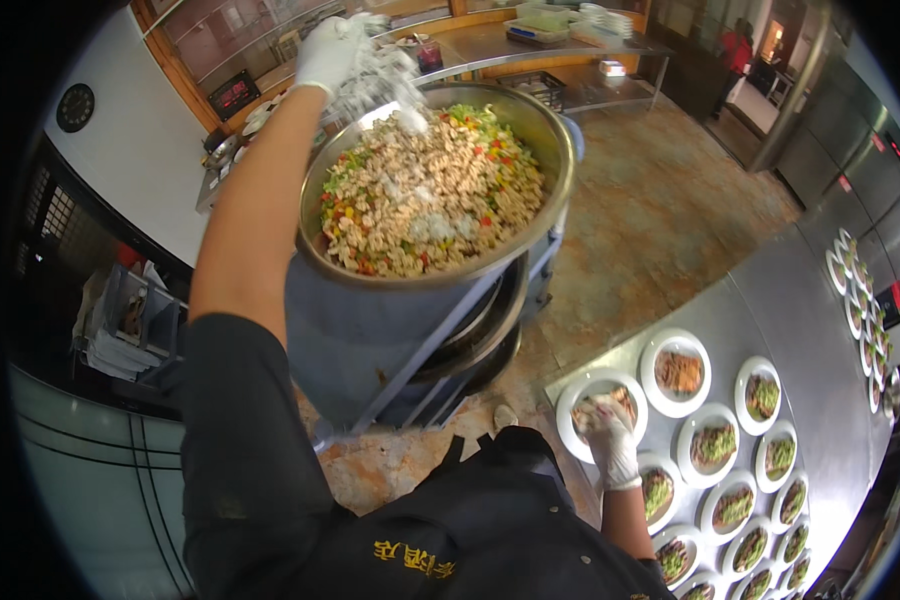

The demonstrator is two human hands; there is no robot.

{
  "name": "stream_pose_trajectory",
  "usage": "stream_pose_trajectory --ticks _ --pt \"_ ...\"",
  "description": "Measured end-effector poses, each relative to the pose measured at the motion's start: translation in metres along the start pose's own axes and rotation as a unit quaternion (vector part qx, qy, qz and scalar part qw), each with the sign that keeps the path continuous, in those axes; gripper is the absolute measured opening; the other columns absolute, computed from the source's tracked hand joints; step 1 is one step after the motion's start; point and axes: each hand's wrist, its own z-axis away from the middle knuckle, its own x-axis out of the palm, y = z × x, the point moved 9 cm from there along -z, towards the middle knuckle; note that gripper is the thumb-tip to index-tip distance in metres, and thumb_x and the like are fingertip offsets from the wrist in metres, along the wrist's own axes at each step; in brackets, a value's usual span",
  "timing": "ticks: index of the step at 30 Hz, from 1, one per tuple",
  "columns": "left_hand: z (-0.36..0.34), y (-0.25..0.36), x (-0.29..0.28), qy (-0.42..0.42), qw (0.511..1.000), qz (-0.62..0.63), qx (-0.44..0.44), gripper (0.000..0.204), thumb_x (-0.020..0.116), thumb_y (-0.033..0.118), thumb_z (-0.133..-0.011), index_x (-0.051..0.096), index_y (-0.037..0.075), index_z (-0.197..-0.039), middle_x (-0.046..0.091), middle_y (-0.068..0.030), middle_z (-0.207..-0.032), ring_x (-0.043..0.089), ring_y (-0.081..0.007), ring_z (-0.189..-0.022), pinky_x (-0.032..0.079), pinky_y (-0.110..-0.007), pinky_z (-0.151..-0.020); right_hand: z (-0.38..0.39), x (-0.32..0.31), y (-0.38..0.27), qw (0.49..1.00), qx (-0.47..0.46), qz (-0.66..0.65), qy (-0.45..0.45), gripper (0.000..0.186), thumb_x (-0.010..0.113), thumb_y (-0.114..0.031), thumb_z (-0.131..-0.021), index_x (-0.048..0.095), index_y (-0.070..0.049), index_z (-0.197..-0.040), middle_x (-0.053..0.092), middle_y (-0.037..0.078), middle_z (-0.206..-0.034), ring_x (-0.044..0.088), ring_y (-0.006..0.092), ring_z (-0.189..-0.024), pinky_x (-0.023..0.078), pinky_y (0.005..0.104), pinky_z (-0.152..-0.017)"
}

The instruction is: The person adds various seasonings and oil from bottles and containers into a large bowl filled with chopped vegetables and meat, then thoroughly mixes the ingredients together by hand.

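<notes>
My left hand [328, 55], in a white glove, is raised at the far left rim of a big metal bowl [567, 165]. Its fingers are closed on crumpled see-through plastic film [375, 85], blurred, which hangs over the bowl's edge. A diced food mix [420, 190] of pale brown, green, red and yellow bits fills the bowl, with whitish shiny patches on top. Lower right, my gloved right hand [610, 440] reaches over a white plate [567, 415] of brownish food. Its fingers are curled down at the food; what they grip is hidden.
The bowl stands on a blue-grey cart [345, 345] with more large pans [480, 345] below. Many plates of green-topped food [712, 445] cover the steel table [760, 290] at right. Behind are a steel counter [470, 50] and a person in red [737, 55] by a doorway.
</notes>
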Motion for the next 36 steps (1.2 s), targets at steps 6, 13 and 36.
stream_pose_trajectory --ticks 6,13,36 --pt "0.004 -0.081 0.117 -0.128 0.983 0.115 -0.058 0.021 0.049 0.014 -0.089 0.065 0.0 -0.092 0.068 -0.0187 -0.083 0.065 -0.0232 -0.066 0.051 -0.036 -0.06 -0.153 0.115 0.039 0.973 0.143 0.146 -0.11 0.026 0.057 -0.018 -0.096 0.057 0.001 -0.114 0.064 0.007 -0.097 0.062 0.0148 -0.085 0.051 0.0279 -0.079" --pt "0.048 -0.113 0.153 -0.389 0.903 0.098 -0.151 0.056 0.066 0.006 -0.083 0.048 -0.002 -0.136 0.067 -0.0128 -0.098 0.064 -0.0176 -0.082 0.051 -0.031 -0.064 -0.228 0.144 0.125 0.952 0.236 0.156 -0.115 0.025 0.062 -0.024 -0.093 0.058 -0.007 -0.111 0.063 0.001 -0.097 0.061 0.0124 -0.085 0.051 0.0274 -0.079" --pt "0.261 -0.08 0.011 -0.31 0.951 0.025 -0.003 0.059 0.064 0.005 -0.073 0.051 -0.004 -0.13 0.049 -0.025 -0.136 0.045 -0.0351 -0.13 0.036 -0.035 -0.108 -0.198 0.167 0.207 0.912 0.112 0.394 0.014 0.055 0.064 -0.024 -0.082 0.046 0.019 -0.11 0.063 0.022 -0.098 0.065 0.0262 -0.082 0.054 0.0365 -0.067"
